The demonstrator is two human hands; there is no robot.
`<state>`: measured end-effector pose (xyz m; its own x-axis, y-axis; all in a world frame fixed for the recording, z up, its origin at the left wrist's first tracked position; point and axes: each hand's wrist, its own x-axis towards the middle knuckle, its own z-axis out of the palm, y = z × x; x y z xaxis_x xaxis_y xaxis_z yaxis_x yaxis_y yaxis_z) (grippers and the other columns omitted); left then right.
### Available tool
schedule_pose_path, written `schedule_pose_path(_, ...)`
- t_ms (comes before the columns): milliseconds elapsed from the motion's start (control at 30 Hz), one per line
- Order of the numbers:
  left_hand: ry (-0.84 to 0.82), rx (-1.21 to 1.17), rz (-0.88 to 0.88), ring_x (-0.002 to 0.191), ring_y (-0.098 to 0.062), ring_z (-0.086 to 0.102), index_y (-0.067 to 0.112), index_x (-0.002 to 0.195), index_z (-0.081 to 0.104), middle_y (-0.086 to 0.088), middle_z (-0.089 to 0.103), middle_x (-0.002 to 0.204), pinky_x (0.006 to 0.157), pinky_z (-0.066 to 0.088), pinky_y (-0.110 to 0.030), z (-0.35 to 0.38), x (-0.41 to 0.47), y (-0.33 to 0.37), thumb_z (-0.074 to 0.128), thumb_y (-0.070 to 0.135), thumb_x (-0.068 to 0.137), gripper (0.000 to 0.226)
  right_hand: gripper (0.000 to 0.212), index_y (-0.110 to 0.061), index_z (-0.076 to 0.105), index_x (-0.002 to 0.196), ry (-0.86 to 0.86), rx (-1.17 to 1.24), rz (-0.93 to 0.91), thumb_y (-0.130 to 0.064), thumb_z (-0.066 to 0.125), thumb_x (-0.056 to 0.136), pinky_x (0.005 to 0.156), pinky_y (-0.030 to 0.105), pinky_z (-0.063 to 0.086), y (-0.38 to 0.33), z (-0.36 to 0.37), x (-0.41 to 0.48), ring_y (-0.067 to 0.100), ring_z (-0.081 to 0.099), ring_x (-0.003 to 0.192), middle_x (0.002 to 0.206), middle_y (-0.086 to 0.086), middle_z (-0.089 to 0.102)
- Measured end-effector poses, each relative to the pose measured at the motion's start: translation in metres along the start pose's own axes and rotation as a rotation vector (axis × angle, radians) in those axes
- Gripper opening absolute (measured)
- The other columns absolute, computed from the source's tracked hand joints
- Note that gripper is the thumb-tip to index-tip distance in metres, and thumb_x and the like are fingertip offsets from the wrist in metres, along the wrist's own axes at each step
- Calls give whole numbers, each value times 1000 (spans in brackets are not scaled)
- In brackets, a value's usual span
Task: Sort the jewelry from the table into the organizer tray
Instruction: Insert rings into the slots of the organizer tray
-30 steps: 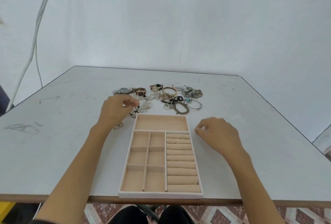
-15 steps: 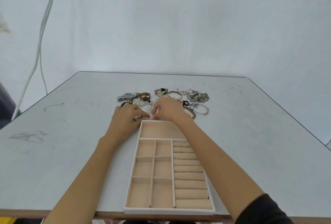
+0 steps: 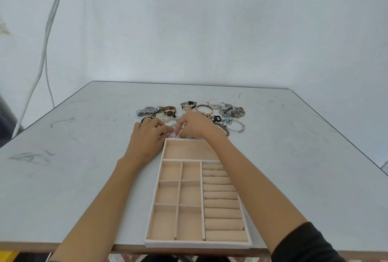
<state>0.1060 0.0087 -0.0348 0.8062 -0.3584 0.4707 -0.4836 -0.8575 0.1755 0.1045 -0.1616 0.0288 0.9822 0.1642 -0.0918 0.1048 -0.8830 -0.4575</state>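
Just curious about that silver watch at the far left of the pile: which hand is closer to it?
Left. The left hand lies just in front of the silver watch, slightly right of it; the right hand is farther right.

No text, label, brand, number or sign can be read anywhere in this view. The watch faces (image 3: 149, 109) in the jewelry pile at the far side of the table (image 3: 63, 157) are too small and blurred for any numerals or maker's name to be made out. The organizer tray (image 3: 156, 186) carries no visible print, and the dark marks on the table are scuffs and scribbles, not letters.
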Motion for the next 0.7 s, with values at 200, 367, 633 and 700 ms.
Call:
schedule_pose_path(200, 5, 36, 19, 100, -20, 50, 35, 103, 68, 6, 57, 102, 77, 22, -30, 0, 1, 0, 26, 56, 85, 51, 24, -29, 64, 66, 35, 2, 22, -11, 75, 74, 81, 39, 56, 3, 1, 1, 12, 57, 69, 72, -13, 58)
schedule_pose_path(367, 20, 53, 77, 95, -24, 55, 34, 97, 71, 4, 61, 103, 77, 30, -34, 2, 2, 3, 36, 55, 86, 42, 23, -30, 64, 64, 86, 1, 7, -13, 77, 72, 78, 37, 56, 4, 2, -2, 15, 59, 74, 68, -13, 58)
schedule_pose_path(633, 13, -149, 11, 109, -16, 44, 30, 96, 65, 9, 57, 106, 79, 16, -26, -1, 9, 6, 65, 32, 87, 9, 17, -20, 67, 72, 182, 5, -73, -10, 80, 68, 70, 31, 52, 7, 7, -6, 17, 63, 77, 72, -7, 60)
schedule_pose_path(700, 41, -186, 61, 101, -15, 49, 30, 90, 64, 12, 63, 97, 77, 16, -26, -2, 8, 5, 66, 27, 86, 5, 15, -17, 69, 72, 206, 3, -105, -9, 80, 67, 71, 33, 54, 8, 7, -8, 16, 62, 75, 68, -9, 57)
